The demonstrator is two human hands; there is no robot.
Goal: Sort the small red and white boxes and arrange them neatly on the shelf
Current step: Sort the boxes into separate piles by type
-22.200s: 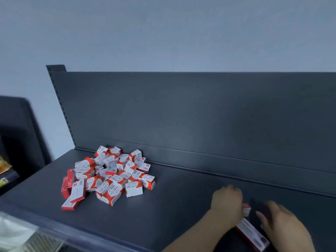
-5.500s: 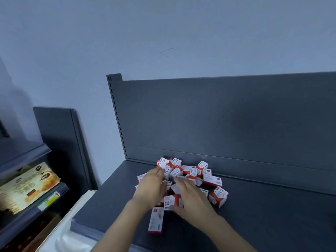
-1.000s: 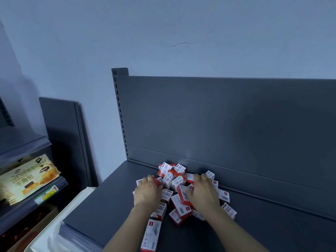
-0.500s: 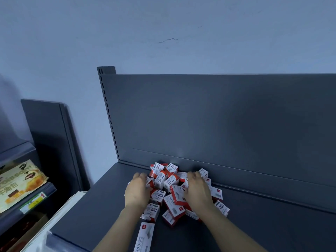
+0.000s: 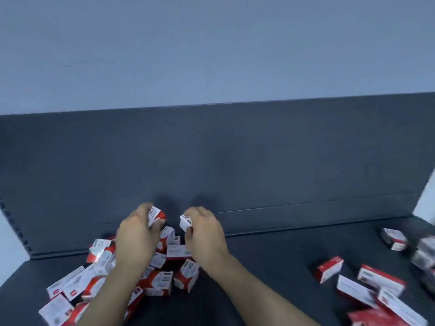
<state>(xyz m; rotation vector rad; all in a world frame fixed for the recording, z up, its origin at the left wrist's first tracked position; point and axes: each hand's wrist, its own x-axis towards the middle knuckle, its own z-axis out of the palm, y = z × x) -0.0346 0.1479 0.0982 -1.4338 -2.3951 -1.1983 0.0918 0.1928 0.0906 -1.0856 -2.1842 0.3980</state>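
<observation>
Red-white box (image 5: 155,215) now clamped in left hand (image 5: 137,236), another (image 5: 185,222) in right hand (image 5: 204,234); both lifted off pile (image 5: 131,271) — sorting resumes.

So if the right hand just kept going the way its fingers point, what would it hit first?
Probably the shelf's dark back panel. The right hand, holding a small box, points away over the pile, with nothing visible between; depth is unclear.

A shop: dark metal retail shelf (image 5: 270,267) with perforated upright (image 5: 14,229), heaped with identical boxed goods (image 5: 162,282).
</observation>
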